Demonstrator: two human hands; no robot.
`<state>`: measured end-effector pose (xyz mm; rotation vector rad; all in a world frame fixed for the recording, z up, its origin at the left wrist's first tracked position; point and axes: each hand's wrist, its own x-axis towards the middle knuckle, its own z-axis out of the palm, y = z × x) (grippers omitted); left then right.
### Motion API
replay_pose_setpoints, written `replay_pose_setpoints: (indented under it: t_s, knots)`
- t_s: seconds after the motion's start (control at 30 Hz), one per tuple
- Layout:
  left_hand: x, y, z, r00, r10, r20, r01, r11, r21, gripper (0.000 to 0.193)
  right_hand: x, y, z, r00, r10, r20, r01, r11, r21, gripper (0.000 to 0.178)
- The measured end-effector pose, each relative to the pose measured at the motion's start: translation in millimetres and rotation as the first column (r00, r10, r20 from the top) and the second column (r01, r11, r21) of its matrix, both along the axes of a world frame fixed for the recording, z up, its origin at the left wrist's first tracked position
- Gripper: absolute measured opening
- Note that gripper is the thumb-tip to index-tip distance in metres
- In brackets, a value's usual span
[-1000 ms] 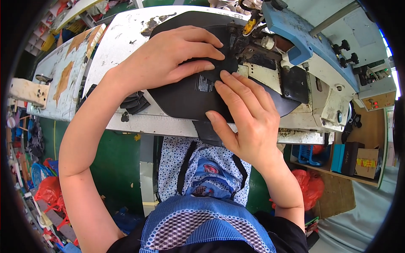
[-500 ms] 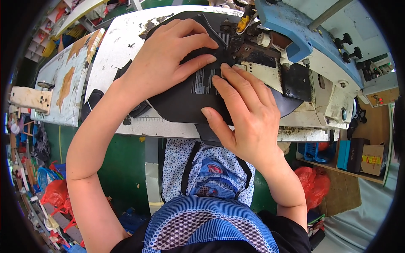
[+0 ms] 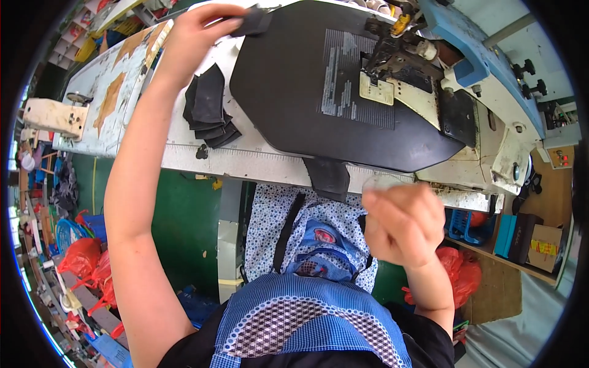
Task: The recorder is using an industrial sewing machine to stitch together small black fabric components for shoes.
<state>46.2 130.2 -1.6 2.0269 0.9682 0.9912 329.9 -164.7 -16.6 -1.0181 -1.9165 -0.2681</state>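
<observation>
At the far left of the black work plate [image 3: 276, 92], my left hand [image 3: 199, 40] is closed on a dark fabric piece [image 3: 253, 23], pinched between thumb and fingers. My right hand [image 3: 406, 222] hovers before the table's front edge, its fingers curled and blurred by motion. Something pale and see-through shows at those fingertips, too smeared to name. The sewing machine [image 3: 399, 58] has its needle area over the plate's ribbed grey patch, where no fabric lies. A stack of black fabric pieces [image 3: 210, 101] lies left of the plate. Another black piece [image 3: 328, 178] hangs over the front edge.
A ruler strip [image 3: 245, 151] runs along the white table's front. To the left stands a worn second table [image 3: 104, 98]. Red plastic bags [image 3: 83, 257] sit low at the left. On the right, a shelf holds a blue basket [image 3: 465, 226] and a cardboard box [image 3: 543, 245].
Both hands have left the plate beside the needle area. The left went up and left and now holds a fabric piece; the right came down toward me. The ribbed patch is uncovered.
</observation>
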Motion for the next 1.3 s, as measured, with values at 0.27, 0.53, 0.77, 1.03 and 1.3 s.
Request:
replay_pose_setpoints:
  t_s: [0.27, 0.53, 0.77, 1.03, 1.3]
  knots:
    - [-78, -75, -114, 0.799, 0.448, -0.401, -0.203, 0.829, 0.520, 0.031, 2, 18, -99, 0.998, 0.024, 0.062, 0.008, 0.884, -0.467, 0.023]
    - [50, -212, -119, 0.819, -0.391, -0.420, 0.536, 0.784, 0.315, 0.053, -1, 9, -86, 0.990, -0.113, 0.083, 0.140, 0.837, -0.529, 0.016]
    - [44, -224, -147, 0.767, -0.639, 0.053, 0.640, 0.757, -0.130, 0.040, -16, -4, 51, 0.972, 0.102, -0.211, -0.108, 0.994, -0.015, 0.029]
    - [61, -186, 13, 0.937, -0.299, -0.181, 0.348, 0.754, 0.557, 0.056, 17, 22, 27, 0.997, -0.075, 0.010, 0.076, 0.995, -0.071, 0.048]
    - [88, -144, 26, 0.877, -0.318, -0.361, 0.446, 0.820, 0.359, 0.063, 17, 35, 23, 0.992, -0.124, -0.025, 0.121, 0.988, -0.092, 0.046]
